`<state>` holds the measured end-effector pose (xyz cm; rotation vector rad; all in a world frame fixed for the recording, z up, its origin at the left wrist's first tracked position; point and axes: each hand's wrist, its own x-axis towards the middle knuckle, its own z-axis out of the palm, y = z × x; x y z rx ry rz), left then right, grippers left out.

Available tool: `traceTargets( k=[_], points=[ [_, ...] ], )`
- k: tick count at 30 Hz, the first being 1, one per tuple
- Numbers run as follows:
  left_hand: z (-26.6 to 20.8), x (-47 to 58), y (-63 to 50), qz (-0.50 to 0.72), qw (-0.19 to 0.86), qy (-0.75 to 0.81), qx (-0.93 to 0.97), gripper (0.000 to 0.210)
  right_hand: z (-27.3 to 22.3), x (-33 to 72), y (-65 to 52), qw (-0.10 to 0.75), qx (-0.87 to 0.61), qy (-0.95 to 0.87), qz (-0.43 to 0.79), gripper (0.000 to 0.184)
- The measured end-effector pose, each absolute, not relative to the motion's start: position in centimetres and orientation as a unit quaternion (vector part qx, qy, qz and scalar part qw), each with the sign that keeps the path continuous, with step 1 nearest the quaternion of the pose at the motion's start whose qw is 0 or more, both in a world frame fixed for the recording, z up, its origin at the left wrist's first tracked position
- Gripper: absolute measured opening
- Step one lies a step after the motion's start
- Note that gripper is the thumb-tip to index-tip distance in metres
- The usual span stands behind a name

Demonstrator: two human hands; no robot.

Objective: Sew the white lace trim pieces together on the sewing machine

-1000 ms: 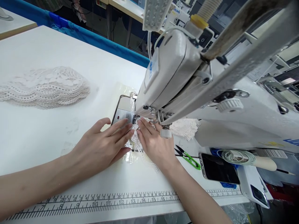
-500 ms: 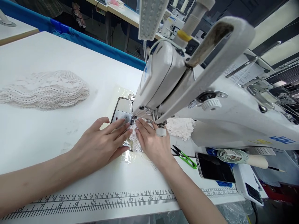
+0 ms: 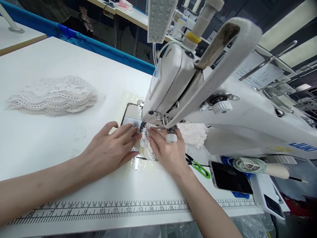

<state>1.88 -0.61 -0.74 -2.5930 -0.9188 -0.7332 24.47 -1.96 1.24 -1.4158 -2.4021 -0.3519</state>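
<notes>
A piece of white lace lies under the needle area of a white sewing machine. My left hand rests at the lace's left edge beside the metal plate, fingers stretched forward and fingertips touching the fabric. On the lace's right side, my right hand lies with its fingers extended and pressing down, partly behind the machine's white knob. Behind that hand more white lace spreads under the machine arm. The needle and presser foot are largely hidden.
A stack of white lace pieces sits on the left of the table. Green thread snips, a phone and a coil of pale cord lie at right. A printed ruler runs along the front edge.
My hands have shifted very slightly, the left one's fingers drawn closer together along the lace edge. The whole view has moved a little.
</notes>
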Motion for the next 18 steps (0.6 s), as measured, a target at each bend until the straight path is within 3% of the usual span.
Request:
traceTargets(
  k=[4,7,14,18],
  points=[
    [-0.5,1.5,-0.5,-0.248,0.116,-0.299,-0.914,0.03,3.0,24.4,-2.8,0.138,-0.495,-0.857,0.021,0.022],
    [0.1,1.4,0.2,-0.238,0.045,-0.299,-0.923,0.035,3.4,24.2,-3.0,0.114,-0.519,-0.842,0.091,0.007],
    [0.6,2.5,3.7,-0.213,-0.092,-0.328,-0.916,0.028,2.4,23.8,-2.7,0.193,-0.568,-0.789,0.131,0.018],
    [0.3,2.7,4.8,-0.238,-0.17,-0.357,-0.887,0.038,2.4,23.6,-2.7,0.221,-0.565,-0.783,0.136,0.018]
  ],
)
